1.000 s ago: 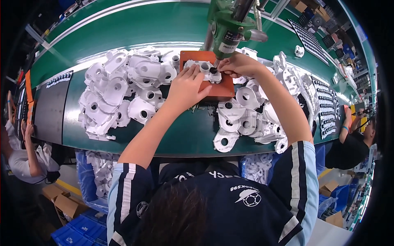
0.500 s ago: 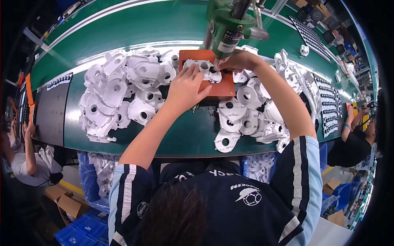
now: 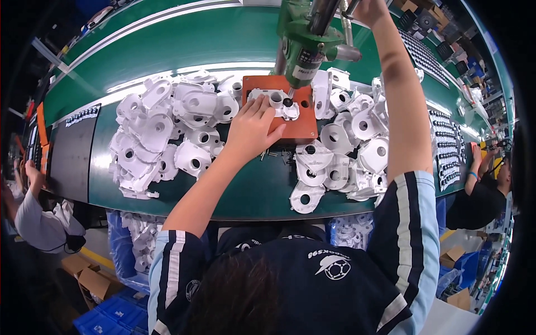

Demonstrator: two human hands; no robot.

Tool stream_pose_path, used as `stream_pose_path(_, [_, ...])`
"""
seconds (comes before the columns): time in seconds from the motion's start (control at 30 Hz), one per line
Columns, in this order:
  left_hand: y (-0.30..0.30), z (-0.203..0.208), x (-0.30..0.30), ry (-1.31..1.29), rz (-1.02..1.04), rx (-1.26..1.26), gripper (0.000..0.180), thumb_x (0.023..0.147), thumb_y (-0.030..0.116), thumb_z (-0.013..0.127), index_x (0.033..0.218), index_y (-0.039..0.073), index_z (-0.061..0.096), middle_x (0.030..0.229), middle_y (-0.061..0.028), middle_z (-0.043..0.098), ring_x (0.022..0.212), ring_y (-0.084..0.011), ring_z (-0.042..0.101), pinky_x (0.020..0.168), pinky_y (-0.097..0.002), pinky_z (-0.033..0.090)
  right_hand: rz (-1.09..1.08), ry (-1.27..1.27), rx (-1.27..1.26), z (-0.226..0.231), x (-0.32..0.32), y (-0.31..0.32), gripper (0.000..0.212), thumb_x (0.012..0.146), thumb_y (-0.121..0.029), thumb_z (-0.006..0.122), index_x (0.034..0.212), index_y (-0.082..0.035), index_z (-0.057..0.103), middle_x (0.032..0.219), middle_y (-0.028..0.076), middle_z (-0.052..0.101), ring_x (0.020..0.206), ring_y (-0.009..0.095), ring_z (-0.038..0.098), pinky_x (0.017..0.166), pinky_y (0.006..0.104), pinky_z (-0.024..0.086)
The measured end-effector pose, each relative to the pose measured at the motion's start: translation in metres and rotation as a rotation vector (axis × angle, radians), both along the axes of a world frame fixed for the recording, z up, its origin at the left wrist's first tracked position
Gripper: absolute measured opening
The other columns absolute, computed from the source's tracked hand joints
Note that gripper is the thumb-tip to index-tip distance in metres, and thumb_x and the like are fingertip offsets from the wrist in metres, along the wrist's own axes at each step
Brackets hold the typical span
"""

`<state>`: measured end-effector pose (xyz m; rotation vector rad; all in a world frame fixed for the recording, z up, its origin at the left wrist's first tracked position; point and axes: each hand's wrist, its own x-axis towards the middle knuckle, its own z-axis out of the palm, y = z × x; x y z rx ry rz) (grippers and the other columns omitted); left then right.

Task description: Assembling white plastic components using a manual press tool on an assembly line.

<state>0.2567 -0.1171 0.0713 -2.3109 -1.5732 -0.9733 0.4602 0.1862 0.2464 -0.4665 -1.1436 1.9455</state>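
Where a part point(image 3: 290, 113) lay near the block's point(image 3: 304, 124) left edge, the left hand point(image 3: 254, 124) touched it, thumb spread. The right hand's point(image 3: 368, 10) grip was unclear.

White casing point(image 3: 279, 106), orange block point(image 3: 298, 128), seemingly black cap point(image 3: 287, 103)

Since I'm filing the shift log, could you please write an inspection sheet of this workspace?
Surface: green table, partly covered
Job's things: white part with black cap on orange block, under green press
Clutter: left heap and right heap of white parts; small pins
Left hand: resting flat on the white part
Right hand: raised beside the press's lever, grip unclear
Cables: apparently a pale tube by the press
Surroundings: left person, right person, blue boxes
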Motion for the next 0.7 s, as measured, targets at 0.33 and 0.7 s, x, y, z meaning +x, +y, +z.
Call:
stream_pose_path(0.33, [0.002,-0.004,0.01,-0.023,-0.011,0.083,0.034,0.074,0.027,0.065,0.087,-0.003,0.054,0.11,-0.0225,0.058,0.108,-0.034,0.055,0.095,-0.043,0.042,0.141,-0.526,0.877,0.101,-0.049,-0.083,0.037,0.08,-0.046,0.056,0.081,-0.008,0.055,0.069,0.005,0.055,0.061,0.023,0.053,0.057,0.0344,0.043])
stream_pose_path(0.7, [0.0,0.004,0.002,-0.181,0.054,-0.082,0.046,0.075,0.03,0.065,0.103,-0.004,0.051,0.104,-0.0232,0.059,0.102,-0.0342,0.058,0.092,-0.0408,0.044,0.655,-1.192,1.501,0.011,0.042,-0.321,0.046,0.074,-0.051,0.063,0.064,-0.006,0.059,0.046,0.006,0.05,0.047,0.027,0.05,0.053,0.0369,0.04])
